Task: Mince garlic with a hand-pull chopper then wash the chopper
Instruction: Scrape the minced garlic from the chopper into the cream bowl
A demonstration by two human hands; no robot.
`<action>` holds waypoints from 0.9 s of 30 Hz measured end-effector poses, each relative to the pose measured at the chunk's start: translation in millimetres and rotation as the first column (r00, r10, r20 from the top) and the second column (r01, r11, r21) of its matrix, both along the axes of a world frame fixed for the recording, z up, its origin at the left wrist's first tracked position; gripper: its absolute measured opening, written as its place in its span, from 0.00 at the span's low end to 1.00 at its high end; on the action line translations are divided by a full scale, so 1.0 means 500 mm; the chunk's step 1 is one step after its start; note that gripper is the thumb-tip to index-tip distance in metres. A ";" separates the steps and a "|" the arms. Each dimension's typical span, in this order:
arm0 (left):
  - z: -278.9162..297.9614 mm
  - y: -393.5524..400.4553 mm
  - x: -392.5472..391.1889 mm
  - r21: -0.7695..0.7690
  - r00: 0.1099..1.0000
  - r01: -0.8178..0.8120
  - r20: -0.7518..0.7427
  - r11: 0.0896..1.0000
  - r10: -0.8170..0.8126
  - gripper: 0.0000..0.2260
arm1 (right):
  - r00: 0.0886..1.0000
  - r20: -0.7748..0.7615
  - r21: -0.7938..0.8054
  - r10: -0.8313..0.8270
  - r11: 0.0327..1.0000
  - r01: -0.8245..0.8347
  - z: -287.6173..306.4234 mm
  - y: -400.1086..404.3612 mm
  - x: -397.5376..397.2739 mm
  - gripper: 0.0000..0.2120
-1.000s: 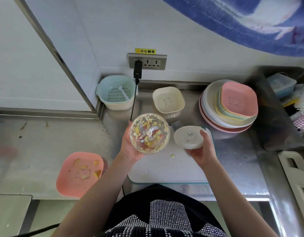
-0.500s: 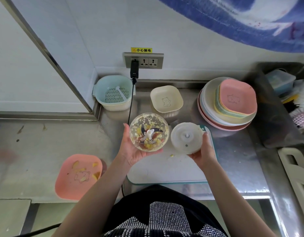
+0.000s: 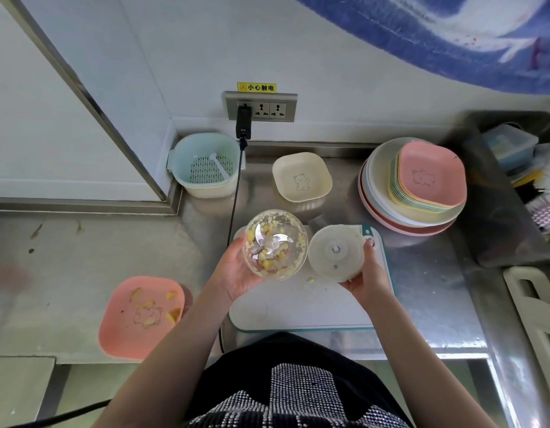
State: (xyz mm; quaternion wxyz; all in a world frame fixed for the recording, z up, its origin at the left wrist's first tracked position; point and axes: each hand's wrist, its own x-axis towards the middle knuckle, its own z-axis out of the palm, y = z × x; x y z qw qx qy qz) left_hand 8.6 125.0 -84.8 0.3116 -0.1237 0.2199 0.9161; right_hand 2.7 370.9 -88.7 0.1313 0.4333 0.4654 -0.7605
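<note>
One chopper bowl in left hand, one lid in right hand

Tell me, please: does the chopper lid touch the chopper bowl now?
Apart. The head view shows a narrow strip of cutting board between the chopper bowl and the chopper lid.

I see an evenly bright, soft-lit scene with only faint shadows under the dishes. The steel counter gives a dull sheen, no hard glare. My wide lens bends the wall edges and stretches the corners. The far left edge smears, and the chopper bowl looks slightly soft.
</note>
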 end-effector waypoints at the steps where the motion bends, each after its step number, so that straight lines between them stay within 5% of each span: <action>1: 0.001 0.000 0.002 -0.007 1.000 -0.003 -0.019 1.000 0.003 0.39 | 1.000 0.007 -0.002 0.002 1.000 -0.002 -0.001 -0.001 0.001 0.24; 8: 0.016 0.005 0.006 -0.072 0.998 -0.010 -0.068 0.997 0.005 0.31 | 0.999 0.024 -0.032 -0.038 0.999 0.038 -0.002 0.005 0.004 0.25; 15: -0.015 -0.004 -0.001 -0.122 0.997 -0.058 0.042 0.991 0.063 0.40 | 0.975 0.003 -0.008 -0.223 0.975 0.223 0.006 0.042 0.009 0.24; 20: -0.023 -0.003 -0.015 -0.468 0.943 -0.074 0.255 0.881 0.214 0.33 | 0.892 0.031 0.222 -0.451 0.873 0.434 0.022 0.129 0.027 0.28; 23: -0.012 0.005 -0.023 -0.601 0.931 0.006 0.295 0.799 0.215 0.22 | 0.895 0.066 0.360 -0.441 0.847 0.391 0.020 0.172 0.042 0.27; 27: -0.008 0.024 -0.029 -0.681 0.938 0.063 0.290 0.730 0.190 0.19 | 0.913 0.084 0.438 -0.400 0.837 0.327 0.016 0.196 0.046 0.25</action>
